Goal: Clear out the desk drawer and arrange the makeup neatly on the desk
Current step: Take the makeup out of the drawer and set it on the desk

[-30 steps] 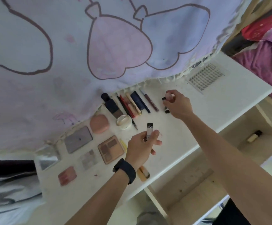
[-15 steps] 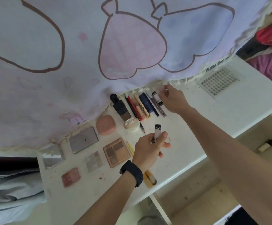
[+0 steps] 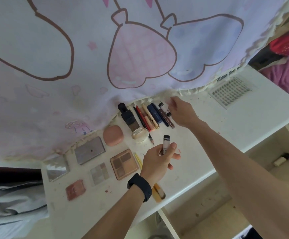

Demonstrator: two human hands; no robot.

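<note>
Head view: most makeup lies ranged on our tabletop [image 3: 200,152]; left hand [image 3: 159,161] grasps a tube [image 3: 166,143], right hand [image 3: 183,112] seats another [image 3: 164,108]; one item [image 3: 281,158] remains in the drawer [image 3: 243,169].

White black-capped tube [image 3: 166,143] upright in left hand [image 3: 159,163], pencils and tubes [image 3: 153,116] side by side, palettes [image 3: 123,164] flat on white desk [image 3: 243,128]

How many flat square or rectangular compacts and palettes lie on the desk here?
5: clear mirrored case far left, grey rectangular compact, brown eyeshadow palette by the left hand, clear grey-shade palette, small pink blush square nearest. None looks hidden.
</note>
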